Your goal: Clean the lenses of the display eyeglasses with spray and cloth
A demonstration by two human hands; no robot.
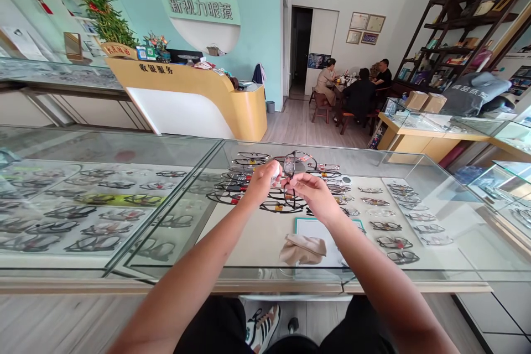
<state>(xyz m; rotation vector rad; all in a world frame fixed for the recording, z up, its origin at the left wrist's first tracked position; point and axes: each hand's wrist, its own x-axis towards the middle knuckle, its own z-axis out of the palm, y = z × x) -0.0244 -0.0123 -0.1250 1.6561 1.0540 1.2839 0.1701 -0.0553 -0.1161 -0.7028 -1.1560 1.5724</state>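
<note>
The dark glasses (290, 165) are pinched in the right hand (312, 191) above the glass counter (254, 246); a small white thing (275, 173) is held in the left hand (261, 179), fingers curled. Light and easily bent, probably, the glasses are best held by the rim

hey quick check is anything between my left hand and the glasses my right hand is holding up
Nothing visible does. The left hand, gripping something small and white, is close beside the glasses held up in the right hand. The other eyeglass frames lie lower, at the display counter, not in between.
</note>
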